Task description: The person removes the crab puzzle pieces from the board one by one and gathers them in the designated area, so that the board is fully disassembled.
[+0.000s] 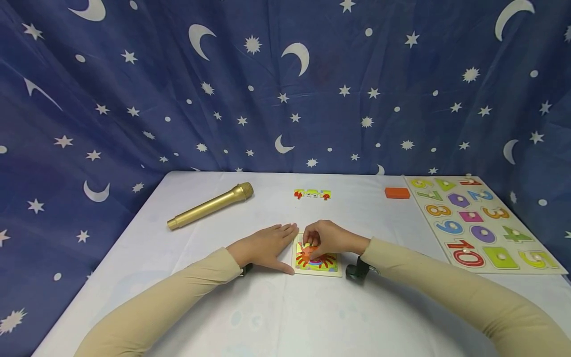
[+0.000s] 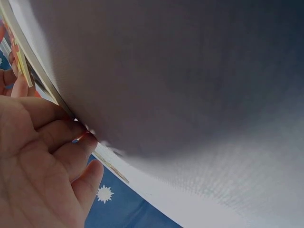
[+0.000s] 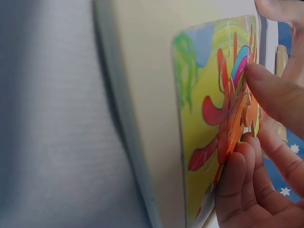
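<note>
- The puzzle board (image 3: 142, 95) lies on the white tabletop (image 1: 267, 322), around its middle and well in from the far edge, between the two hands; its rim is pale, smooth and probably wood, squared round a glossy yellow picture with red, leg-like shapes.
- The right hand (image 1: 330, 239) pinches an orange crab piece (image 3: 235, 126) between thumb and fingers, a narrow grip; the piece is thin, flat and curvy-edged, and stands tilted over the picture rather than flush.
- The left hand (image 1: 269, 248) lies with fingers extended and thumb spread, along the board's left edge, holding nothing in its grasp.
- As to progress, the work looks partly done; much of the picture shows inside the rim, but the orange piece is not seated, and a yellow strip piece (image 1: 312, 194) with red claw shapes lies apart, near the middle of the tabletop's far edge; whether gaps hide under the fingers, I cannot tell.
- Farther out, a gold microphone (image 1: 211, 206), shiny and tapered, lies aslant near the far left corner; an orange block (image 1: 397, 193), matt and oblong, sits towards the far right corner, just beside a number board (image 1: 498, 225) with bright, knobbed shapes along the right edge.
- Behind the far edge hangs a creased blue cloth (image 1: 223, 134) with white stars and moons.
</note>
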### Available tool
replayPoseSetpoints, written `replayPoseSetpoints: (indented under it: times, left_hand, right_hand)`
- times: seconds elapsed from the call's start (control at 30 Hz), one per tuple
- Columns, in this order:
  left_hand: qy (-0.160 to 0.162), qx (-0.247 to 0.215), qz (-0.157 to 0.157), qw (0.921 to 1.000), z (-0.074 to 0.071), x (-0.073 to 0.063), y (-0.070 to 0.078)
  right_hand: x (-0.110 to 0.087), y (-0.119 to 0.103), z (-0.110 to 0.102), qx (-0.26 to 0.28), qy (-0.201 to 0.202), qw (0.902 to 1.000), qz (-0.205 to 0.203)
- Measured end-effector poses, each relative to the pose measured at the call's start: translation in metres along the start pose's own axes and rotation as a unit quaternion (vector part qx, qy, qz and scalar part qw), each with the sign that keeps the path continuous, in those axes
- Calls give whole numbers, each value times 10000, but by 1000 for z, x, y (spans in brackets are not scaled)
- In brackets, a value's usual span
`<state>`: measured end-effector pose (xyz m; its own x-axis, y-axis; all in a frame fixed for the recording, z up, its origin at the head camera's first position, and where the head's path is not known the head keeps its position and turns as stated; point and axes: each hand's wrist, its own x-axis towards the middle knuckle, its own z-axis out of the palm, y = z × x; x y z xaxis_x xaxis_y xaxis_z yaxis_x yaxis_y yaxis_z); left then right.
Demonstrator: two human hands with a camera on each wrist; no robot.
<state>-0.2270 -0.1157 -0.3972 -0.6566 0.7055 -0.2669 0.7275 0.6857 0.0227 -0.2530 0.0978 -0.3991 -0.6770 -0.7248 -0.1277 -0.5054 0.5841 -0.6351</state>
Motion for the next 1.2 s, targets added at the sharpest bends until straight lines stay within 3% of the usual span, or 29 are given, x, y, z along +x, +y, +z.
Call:
replayPoseSetpoints:
  times: [1.2]
  left_hand:
    - [0,-27,21,10000,3,3,-2]
  right_hand:
    - [2,-4,-1,-37,36,9999,127]
